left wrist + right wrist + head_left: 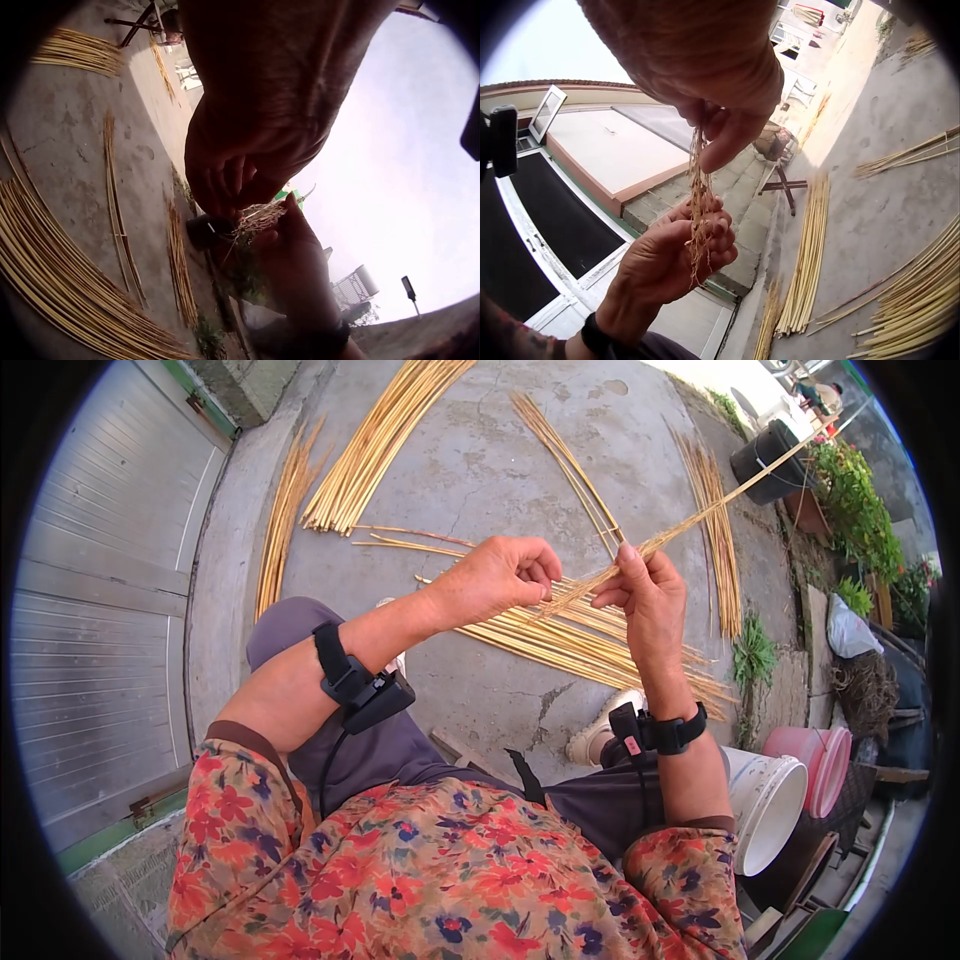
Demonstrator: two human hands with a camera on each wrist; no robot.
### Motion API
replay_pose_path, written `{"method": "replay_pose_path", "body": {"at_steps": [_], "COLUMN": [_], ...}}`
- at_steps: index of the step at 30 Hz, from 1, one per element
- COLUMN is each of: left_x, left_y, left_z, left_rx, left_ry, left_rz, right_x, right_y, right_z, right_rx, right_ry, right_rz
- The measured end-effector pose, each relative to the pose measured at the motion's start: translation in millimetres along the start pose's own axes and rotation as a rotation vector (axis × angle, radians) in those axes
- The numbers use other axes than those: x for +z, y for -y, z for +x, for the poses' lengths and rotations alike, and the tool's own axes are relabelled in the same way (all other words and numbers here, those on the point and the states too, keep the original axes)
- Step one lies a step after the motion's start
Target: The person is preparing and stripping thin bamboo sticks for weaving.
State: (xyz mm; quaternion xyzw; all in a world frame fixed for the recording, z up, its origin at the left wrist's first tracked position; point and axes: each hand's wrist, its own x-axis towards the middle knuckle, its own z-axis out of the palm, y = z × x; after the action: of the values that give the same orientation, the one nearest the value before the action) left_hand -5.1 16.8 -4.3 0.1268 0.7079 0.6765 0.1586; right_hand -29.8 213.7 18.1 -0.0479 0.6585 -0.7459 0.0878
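Note:
A thin bundle of straw-coloured stalks (712, 508) runs from the upper right down to wispy ends (572, 593) between the hands. The right hand (650, 600) pinches it between thumb and fingers near these ends. At the left, the left hand (495, 575) has its fingers curled at the tips of the wisps. In the right wrist view, the wisps (699, 202) hang from the right hand (720, 97) across the curled fingers of the left hand (667, 251). The left wrist view shows the left hand (251, 142) dark, beside the right hand (296, 270).
Sorted stalks lie on the concrete floor (470, 470): a large bundle (385, 445), a bundle by the door (285, 525), a spread pile (560, 645) beyond the knees, and one at the right (712, 530). A white bucket (765, 800), a pink bucket (820, 765) and plants (865, 510) stand right.

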Motion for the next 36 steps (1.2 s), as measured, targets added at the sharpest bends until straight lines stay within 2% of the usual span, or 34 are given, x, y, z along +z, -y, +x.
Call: {"method": "replay_pose_path", "body": {"at_steps": [7, 11, 13, 18, 20, 24, 29, 36], "left_x": [-4, -13, -20, -17, -10, -2, 3, -1], "left_y": [1, -4, -15, -25, -19, -19, -10, -9], "left_z": [4, 0, -4, -8, -8, -6, -4, -3], "left_rx": [-0.071, -0.157, -0.273, -0.155, -0.012, -0.012, 0.074, 0.025], "left_ry": [-0.123, -0.101, -0.041, 0.023, 0.042, 0.029, -0.021, 0.032], "left_rz": [0.181, -0.005, 0.318, 0.470, 0.131, 0.061, -0.119, -0.180], "right_x": [6, -6, -14, -16, -13, -8, -4, -1], "right_y": [-1, 7, 3, -2, -4, -4, -7, -9], "right_z": [-5, 3, 5, 5, 4, 4, 5, 6], "right_rx": [-0.121, -0.056, -0.023, 0.047, 0.052, 0.054, 0.059, 0.083], "right_ry": [-0.016, -0.027, -0.011, 0.057, 0.058, 0.061, 0.074, 0.112], "right_rz": [-0.055, 0.071, 0.138, 0.211, 0.227, 0.235, 0.212, 0.192]}}
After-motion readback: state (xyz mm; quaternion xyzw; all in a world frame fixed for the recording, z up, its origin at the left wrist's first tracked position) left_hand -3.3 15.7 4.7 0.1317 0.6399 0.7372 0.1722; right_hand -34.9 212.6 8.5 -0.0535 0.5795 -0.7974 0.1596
